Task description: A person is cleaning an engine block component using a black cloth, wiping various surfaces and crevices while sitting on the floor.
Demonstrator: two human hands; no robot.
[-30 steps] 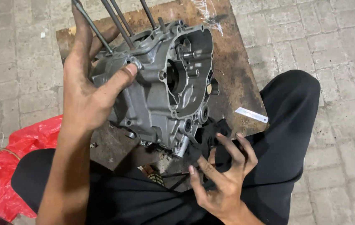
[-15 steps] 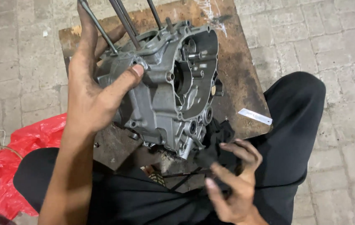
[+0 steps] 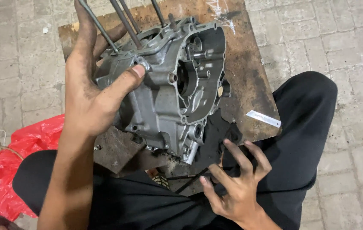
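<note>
While left hand point(image 3: 90, 91) clamps engine case point(image 3: 168, 85) at centre frame, thumb on rim, case stands tilted on rusty surface point(image 3: 249, 72). Right hand point(image 3: 236, 187) lower centre, fingers spread, perhaps touching black rag point(image 3: 217, 134).

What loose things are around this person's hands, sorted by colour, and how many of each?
Grey: 1, the cast metal engine case, gripped by the left hand
Brown: 1, the stained wooden board beneath it
Red: 1, the crumpled plastic bag
Black: 1, the dark greasy rag, just ahead of the right hand
White: 1, the small flat strip
Total: 5
</note>
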